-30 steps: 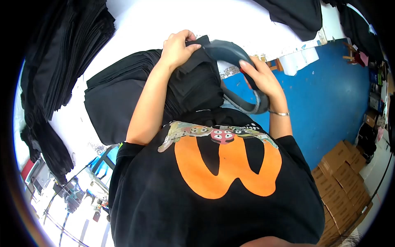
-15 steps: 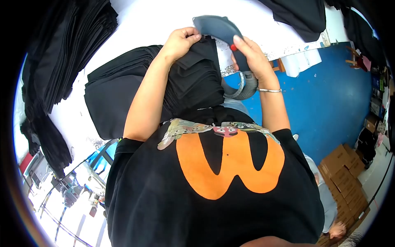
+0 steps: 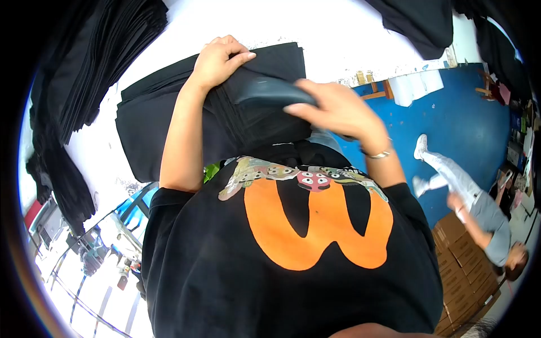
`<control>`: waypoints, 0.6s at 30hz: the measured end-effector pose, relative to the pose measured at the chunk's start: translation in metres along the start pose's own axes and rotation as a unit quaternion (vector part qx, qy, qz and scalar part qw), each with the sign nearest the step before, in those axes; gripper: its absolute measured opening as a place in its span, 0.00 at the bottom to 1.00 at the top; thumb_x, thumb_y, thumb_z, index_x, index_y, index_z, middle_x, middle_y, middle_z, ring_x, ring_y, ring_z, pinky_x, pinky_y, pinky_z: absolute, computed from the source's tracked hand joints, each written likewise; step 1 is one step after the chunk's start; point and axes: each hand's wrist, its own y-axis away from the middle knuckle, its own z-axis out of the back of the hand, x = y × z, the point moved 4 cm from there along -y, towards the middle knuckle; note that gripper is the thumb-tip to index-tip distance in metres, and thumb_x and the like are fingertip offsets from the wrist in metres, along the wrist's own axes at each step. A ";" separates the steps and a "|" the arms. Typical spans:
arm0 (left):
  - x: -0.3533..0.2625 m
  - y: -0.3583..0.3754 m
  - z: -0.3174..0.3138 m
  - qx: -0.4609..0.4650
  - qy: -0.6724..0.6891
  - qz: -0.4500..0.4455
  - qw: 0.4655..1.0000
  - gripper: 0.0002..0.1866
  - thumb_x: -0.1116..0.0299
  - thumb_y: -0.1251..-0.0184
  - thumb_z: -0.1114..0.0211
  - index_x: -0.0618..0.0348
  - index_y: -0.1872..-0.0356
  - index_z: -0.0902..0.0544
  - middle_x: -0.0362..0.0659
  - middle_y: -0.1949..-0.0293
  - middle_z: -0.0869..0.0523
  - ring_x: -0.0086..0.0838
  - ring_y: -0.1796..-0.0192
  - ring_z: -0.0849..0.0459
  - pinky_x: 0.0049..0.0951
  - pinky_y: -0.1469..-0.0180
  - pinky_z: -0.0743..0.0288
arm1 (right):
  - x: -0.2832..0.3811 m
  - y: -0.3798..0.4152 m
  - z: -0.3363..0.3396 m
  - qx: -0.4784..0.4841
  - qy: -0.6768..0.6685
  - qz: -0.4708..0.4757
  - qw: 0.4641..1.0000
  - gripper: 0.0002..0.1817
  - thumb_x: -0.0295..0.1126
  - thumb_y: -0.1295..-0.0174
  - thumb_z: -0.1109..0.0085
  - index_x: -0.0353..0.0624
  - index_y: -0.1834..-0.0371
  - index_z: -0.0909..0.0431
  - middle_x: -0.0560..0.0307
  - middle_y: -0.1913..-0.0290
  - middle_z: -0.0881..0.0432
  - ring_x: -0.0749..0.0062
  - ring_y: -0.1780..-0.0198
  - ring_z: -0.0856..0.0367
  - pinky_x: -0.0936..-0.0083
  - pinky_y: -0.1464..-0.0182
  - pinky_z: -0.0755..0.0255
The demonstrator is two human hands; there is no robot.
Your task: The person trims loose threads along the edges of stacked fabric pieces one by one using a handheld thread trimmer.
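A pile of folded black cloth pieces lies on the white table in front of me. At its far edge my left hand is closed on the top black cloth, fingers curled and thumb along the fabric. My right hand grips a dark grey handheld vacuum nozzle, blurred by motion, its head low over the right part of the pile. Its handle is mostly hidden by the hand, and the hose hardly shows.
More black cloth hangs in a thick stack at the left and in another bundle at the upper right. A person walks on the blue floor at the right, near stacked cardboard boxes.
The vacuum nozzle has come from beyond the pile's far edge down over the cloth. My left hand has moved left along that edge. The walking person has come fully into view.
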 end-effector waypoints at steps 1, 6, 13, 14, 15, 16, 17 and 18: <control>0.006 -0.003 -0.002 0.005 0.048 0.037 0.998 0.15 0.50 0.31 0.30 0.50 0.62 0.07 0.39 0.61 0.12 0.37 0.50 0.16 0.39 0.45 0.24 | 0.013 -0.011 -0.012 -0.051 0.046 0.050 0.996 0.26 0.56 0.31 0.37 0.44 0.49 0.20 0.46 0.76 0.18 0.47 0.71 0.16 0.60 0.67 0.25; 0.003 -0.002 0.003 0.024 0.074 0.066 0.995 0.15 0.50 0.32 0.29 0.49 0.62 0.07 0.38 0.61 0.12 0.36 0.51 0.16 0.38 0.43 0.26 | 0.016 0.017 -0.005 -0.010 0.073 0.016 0.997 0.25 0.56 0.32 0.37 0.43 0.51 0.20 0.45 0.73 0.17 0.45 0.68 0.15 0.56 0.66 0.25; -0.046 0.013 0.016 0.089 0.091 -0.116 0.985 0.20 0.52 0.35 0.25 0.59 0.76 0.14 0.40 0.73 0.15 0.36 0.67 0.16 0.36 0.54 0.26 | -0.046 0.093 0.026 -0.148 -0.077 -0.166 0.972 0.24 0.51 0.31 0.37 0.39 0.48 0.18 0.42 0.69 0.16 0.56 0.66 0.13 0.63 0.61 0.23; -0.049 0.017 0.014 0.107 0.085 -0.089 0.987 0.20 0.52 0.36 0.25 0.59 0.77 0.14 0.40 0.73 0.15 0.37 0.67 0.15 0.37 0.55 0.25 | -0.048 0.085 0.025 -0.156 -0.086 -0.176 0.968 0.25 0.52 0.31 0.37 0.38 0.48 0.19 0.42 0.69 0.16 0.54 0.66 0.13 0.62 0.60 0.23; -0.050 0.018 0.012 0.125 0.078 -0.062 0.987 0.21 0.51 0.36 0.25 0.59 0.79 0.15 0.41 0.73 0.14 0.38 0.67 0.15 0.38 0.57 0.24 | -0.048 0.074 0.024 -0.164 -0.097 -0.185 0.964 0.26 0.53 0.31 0.38 0.37 0.48 0.19 0.41 0.69 0.16 0.51 0.65 0.13 0.60 0.60 0.23; -0.057 0.012 0.011 0.128 0.077 -0.064 0.987 0.21 0.51 0.36 0.25 0.59 0.79 0.15 0.41 0.73 0.14 0.38 0.67 0.15 0.38 0.57 0.24 | -0.047 0.053 0.017 -0.189 -0.032 -0.137 0.972 0.28 0.55 0.30 0.39 0.36 0.51 0.19 0.38 0.68 0.16 0.44 0.63 0.14 0.57 0.59 0.24; -0.061 0.004 0.008 0.170 0.015 0.029 0.985 0.20 0.51 0.36 0.26 0.58 0.76 0.14 0.41 0.72 0.14 0.39 0.66 0.14 0.39 0.58 0.23 | -0.048 0.030 0.009 -0.183 0.005 -0.140 0.973 0.28 0.56 0.29 0.41 0.36 0.53 0.20 0.35 0.68 0.16 0.37 0.62 0.16 0.55 0.59 0.25; -0.061 -0.003 0.005 0.206 -0.050 0.121 0.970 0.19 0.50 0.35 0.26 0.57 0.73 0.14 0.42 0.71 0.14 0.40 0.66 0.14 0.40 0.59 0.22 | -0.046 0.011 0.006 -0.207 -0.027 -0.158 0.965 0.29 0.57 0.28 0.42 0.35 0.55 0.20 0.33 0.69 0.18 0.33 0.61 0.18 0.54 0.58 0.25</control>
